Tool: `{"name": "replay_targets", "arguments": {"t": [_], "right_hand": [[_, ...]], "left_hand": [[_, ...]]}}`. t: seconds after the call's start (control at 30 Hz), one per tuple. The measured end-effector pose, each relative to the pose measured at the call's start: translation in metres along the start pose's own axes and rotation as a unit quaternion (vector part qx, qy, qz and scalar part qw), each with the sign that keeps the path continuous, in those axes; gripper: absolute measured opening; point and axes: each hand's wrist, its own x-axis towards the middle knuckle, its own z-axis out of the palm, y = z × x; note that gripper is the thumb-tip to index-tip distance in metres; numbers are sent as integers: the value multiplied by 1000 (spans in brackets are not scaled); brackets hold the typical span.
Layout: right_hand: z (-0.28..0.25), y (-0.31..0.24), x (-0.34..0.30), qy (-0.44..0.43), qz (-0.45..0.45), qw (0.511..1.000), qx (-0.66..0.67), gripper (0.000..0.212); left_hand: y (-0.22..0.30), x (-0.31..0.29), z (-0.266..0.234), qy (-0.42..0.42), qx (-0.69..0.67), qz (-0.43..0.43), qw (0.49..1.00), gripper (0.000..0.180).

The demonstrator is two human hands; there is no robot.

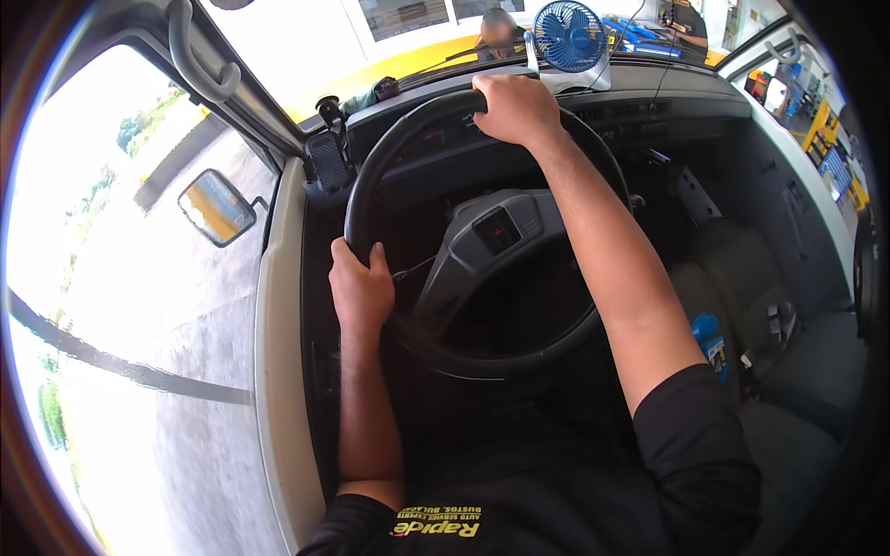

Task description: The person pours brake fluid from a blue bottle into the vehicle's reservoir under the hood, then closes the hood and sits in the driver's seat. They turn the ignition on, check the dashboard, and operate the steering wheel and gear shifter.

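Observation:
A large black steering wheel (464, 363) with a grey centre fills the middle of the view. My left hand (362, 287) is wrapped round its left side, thumb toward the inside of the rim. At the top of the rim, my right hand (519, 109) is closed over it, the forearm reaching across the wheel's right half. The fingers of both hands are partly hidden behind the rim. Behind the wheel, the dashboard (691, 85) runs below the windscreen, and a stalk shows near my left hand.
A blue fan (569, 37) stands on the dashboard, and a black phone holder (328, 159) sits at its left end. The side mirror (217, 208) is outside the left window. A blue bottle (714, 350) lies by the passenger seat. Beyond the windscreen are a person (498, 32) and a yellow-and-white building.

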Motion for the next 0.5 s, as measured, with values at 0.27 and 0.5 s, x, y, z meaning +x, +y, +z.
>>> {"name": "replay_targets", "arguments": {"t": [0.27, 0.5], "right_hand": [[-14, 32, -50, 0, 130, 991, 33, 48], [-16, 41, -84, 47, 148, 985, 75, 56]], "left_hand": [[13, 75, 0, -75, 2, 104, 992, 38], [19, 95, 5, -90, -22, 125, 988, 39]]}}
